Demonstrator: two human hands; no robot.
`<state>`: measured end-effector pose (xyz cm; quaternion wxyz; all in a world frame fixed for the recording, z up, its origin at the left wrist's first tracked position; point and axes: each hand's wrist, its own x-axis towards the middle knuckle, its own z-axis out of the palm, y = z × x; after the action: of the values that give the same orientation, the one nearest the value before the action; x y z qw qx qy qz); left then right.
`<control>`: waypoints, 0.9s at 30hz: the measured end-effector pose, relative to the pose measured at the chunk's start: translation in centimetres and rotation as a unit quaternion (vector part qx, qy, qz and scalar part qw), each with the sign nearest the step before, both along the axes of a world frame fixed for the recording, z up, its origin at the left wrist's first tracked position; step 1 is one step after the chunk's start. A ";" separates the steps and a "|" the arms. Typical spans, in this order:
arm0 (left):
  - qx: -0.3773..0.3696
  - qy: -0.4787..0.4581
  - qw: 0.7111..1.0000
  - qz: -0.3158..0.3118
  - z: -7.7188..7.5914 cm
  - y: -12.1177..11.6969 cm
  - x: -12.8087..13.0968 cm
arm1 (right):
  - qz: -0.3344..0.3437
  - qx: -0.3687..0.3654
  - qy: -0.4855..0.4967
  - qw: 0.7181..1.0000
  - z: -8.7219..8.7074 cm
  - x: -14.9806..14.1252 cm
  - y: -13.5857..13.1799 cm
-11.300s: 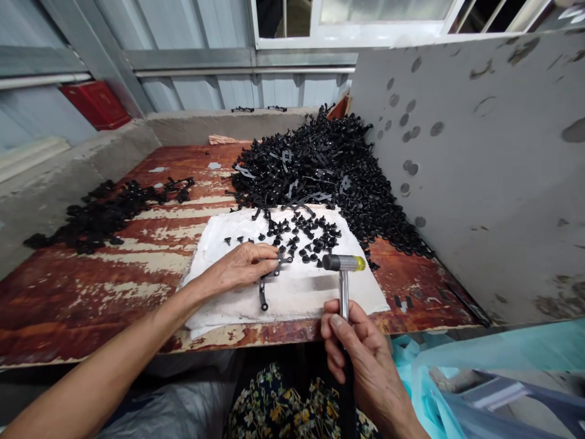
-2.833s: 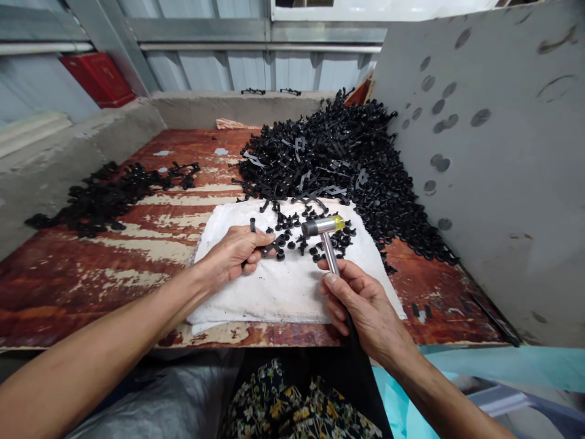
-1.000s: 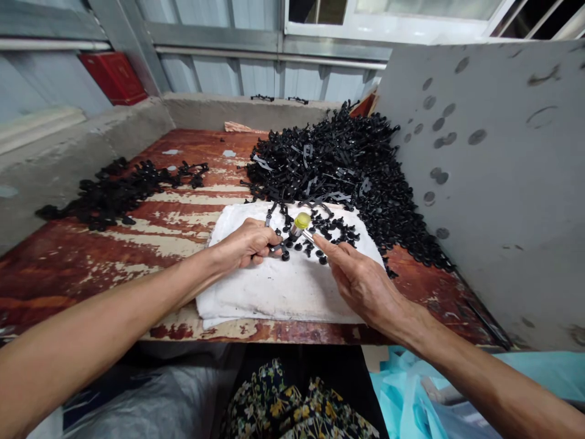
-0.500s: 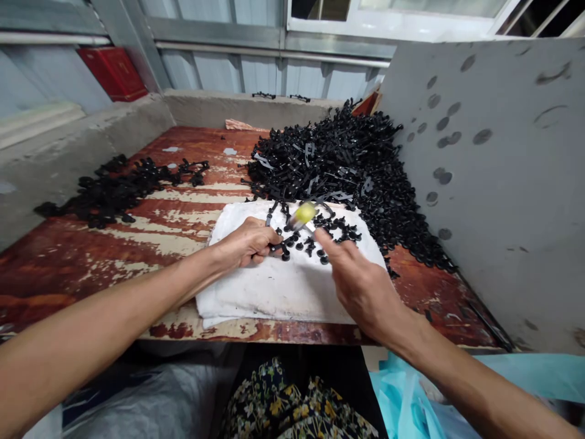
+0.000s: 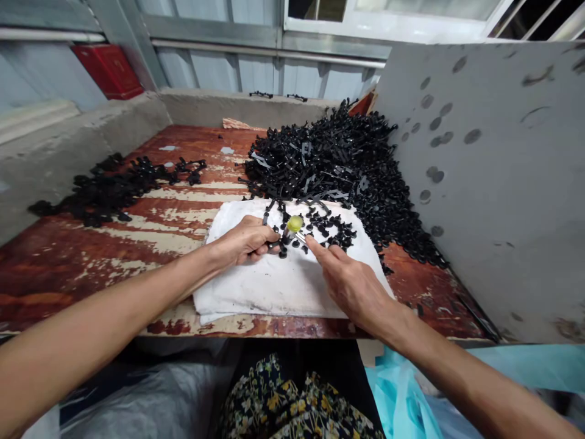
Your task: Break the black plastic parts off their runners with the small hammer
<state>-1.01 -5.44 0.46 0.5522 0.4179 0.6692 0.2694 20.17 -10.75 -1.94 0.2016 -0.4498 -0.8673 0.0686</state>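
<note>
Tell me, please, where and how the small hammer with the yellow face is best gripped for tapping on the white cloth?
Probably the metal handle, from the near side, as the right hand does: the hammer points its head away, at the black part under the left hand.

Both forearms bare, no sleeves, watch or rings. Lap garment (image 5: 292, 402): dark fabric, small yellow-and-white floral print.

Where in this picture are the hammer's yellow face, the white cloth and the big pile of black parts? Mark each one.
hammer (image 5: 294, 224): head view, on its yellow striking face.
white cloth (image 5: 274, 286): head view, on its bare middle, near the front edge.
big pile of black parts (image 5: 338, 158): head view, on the heap's middle.
</note>
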 end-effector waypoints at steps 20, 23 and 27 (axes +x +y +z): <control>-0.018 -0.187 0.975 -0.122 0.4 -1.6 -3.7 | -0.140 -0.400 0.598 0.680 -0.4 1.2 -2.5; 0.019 -0.161 0.976 -0.146 0.0 -1.5 -3.8 | -0.137 -0.401 0.594 0.684 -0.5 1.3 -2.6; 0.086 -0.093 0.968 -0.218 -0.2 -1.2 -3.9 | -0.132 -0.394 0.593 0.689 -0.7 1.3 -2.7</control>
<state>-4.90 -6.68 0.31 0.6194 0.5726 0.4818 0.2374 21.48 -13.45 -2.69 0.4856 -0.4630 -0.3920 0.6295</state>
